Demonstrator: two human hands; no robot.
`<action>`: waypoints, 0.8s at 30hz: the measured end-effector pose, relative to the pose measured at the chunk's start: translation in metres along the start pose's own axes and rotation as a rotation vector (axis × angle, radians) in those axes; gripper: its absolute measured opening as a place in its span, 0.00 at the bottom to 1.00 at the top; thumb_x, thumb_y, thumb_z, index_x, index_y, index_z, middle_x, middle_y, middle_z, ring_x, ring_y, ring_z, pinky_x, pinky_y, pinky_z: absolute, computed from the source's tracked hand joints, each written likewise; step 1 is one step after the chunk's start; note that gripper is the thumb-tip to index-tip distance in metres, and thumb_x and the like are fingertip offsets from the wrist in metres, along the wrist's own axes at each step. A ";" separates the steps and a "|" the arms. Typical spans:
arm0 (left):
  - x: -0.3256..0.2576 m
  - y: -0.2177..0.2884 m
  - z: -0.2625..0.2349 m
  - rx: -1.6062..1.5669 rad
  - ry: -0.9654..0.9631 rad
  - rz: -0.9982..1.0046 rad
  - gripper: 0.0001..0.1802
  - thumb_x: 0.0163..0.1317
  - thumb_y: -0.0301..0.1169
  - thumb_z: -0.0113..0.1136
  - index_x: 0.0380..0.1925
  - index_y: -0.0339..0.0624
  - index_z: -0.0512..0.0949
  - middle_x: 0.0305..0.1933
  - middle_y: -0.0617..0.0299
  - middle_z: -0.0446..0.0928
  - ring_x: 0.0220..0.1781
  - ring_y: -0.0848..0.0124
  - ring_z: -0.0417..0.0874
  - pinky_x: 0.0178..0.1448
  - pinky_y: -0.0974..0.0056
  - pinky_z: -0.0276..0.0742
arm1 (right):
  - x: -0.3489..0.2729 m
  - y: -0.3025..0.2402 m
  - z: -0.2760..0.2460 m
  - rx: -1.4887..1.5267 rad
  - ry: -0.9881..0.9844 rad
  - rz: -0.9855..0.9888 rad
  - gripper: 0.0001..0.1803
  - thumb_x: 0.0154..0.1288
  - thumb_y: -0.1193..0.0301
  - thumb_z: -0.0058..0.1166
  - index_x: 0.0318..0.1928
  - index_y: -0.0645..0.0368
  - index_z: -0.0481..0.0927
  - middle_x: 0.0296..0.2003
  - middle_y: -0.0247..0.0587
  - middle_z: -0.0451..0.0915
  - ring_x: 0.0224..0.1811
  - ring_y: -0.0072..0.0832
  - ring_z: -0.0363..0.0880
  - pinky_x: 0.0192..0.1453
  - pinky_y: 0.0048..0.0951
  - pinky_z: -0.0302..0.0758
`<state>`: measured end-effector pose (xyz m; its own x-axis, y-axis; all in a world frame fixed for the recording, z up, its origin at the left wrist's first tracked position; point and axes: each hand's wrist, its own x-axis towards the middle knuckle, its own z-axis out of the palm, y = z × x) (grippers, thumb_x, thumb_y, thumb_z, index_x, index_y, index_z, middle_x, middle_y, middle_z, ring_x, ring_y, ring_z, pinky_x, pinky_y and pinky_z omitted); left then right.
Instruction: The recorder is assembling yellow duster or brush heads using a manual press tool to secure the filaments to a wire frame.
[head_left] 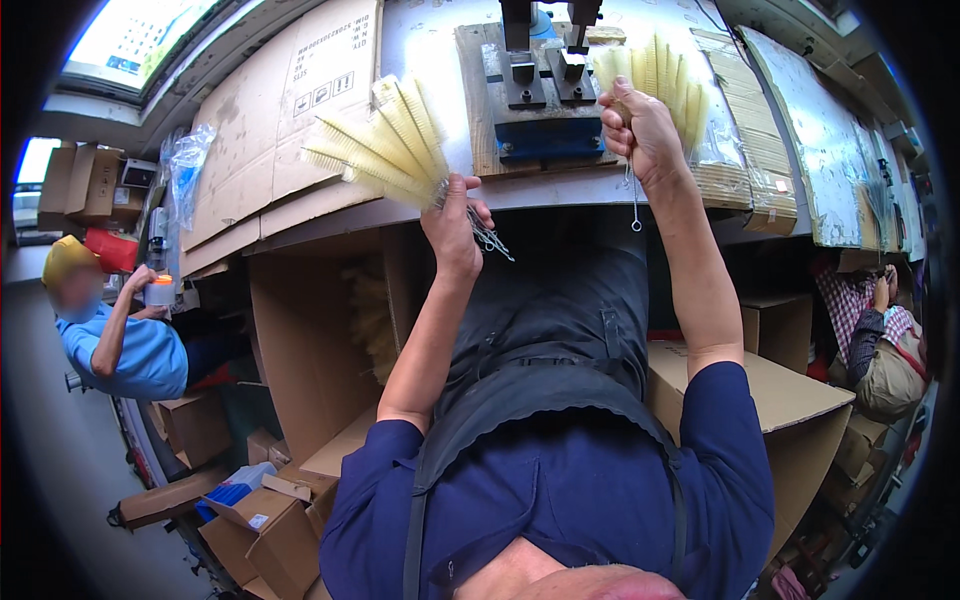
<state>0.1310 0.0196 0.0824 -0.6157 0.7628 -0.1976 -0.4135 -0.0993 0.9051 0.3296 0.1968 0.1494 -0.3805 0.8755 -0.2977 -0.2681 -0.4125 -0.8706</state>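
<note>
My left hand (453, 225) grips a fanned bunch of pale yellow bristle brushes (385, 145) by their twisted wire handles, which stick out below my fist. My right hand (640, 125) holds a second bunch of the same yellow brushes (655, 70) upright, with one wire handle ending in a loop hanging down under it. Both hands are raised at the front edge of a grey workbench (440, 60). Between them stands a dark metal fixture (540, 50) on a wooden board with a blue base.
Flattened cardboard (290, 110) covers the bench at left, and corrugated sheets (745, 130) lie at right. Open cardboard boxes (310, 340) stand beside my legs, one with more yellow brushes. A person in blue (120, 340) sits at left, another person (880, 330) at right.
</note>
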 end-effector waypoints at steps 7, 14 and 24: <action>0.004 -0.004 -0.003 -0.100 0.010 -0.015 0.17 0.69 0.31 0.63 0.54 0.37 0.76 0.37 0.63 0.77 0.28 0.75 0.77 0.28 0.67 0.78 | 0.044 -0.012 -0.060 -1.186 0.702 -0.921 0.36 0.71 0.50 0.55 0.66 0.67 0.68 0.50 0.58 0.80 0.52 0.48 0.80 0.63 0.50 0.71; -0.012 0.004 0.003 -0.101 -0.085 0.041 0.17 0.70 0.32 0.60 0.55 0.37 0.75 0.28 0.65 0.74 0.24 0.76 0.74 0.24 0.70 0.71 | -0.018 0.029 0.027 -0.597 0.056 -0.543 0.14 0.75 0.65 0.54 0.49 0.63 0.82 0.37 0.39 0.85 0.34 0.20 0.83 0.34 0.20 0.80; -0.047 0.008 0.001 -0.097 -0.282 -0.101 0.15 0.70 0.33 0.60 0.52 0.39 0.75 0.22 0.65 0.73 0.16 0.78 0.71 0.17 0.73 0.64 | -0.027 0.065 0.094 -0.112 -0.190 0.014 0.28 0.75 0.53 0.52 0.56 0.68 0.73 0.35 0.39 0.83 0.32 0.21 0.82 0.33 0.23 0.79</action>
<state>0.1576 -0.0161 0.0990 -0.3637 0.9177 -0.1598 -0.5336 -0.0647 0.8433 0.2395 0.1228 0.1381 -0.5460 0.8027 -0.2398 -0.1661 -0.3843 -0.9081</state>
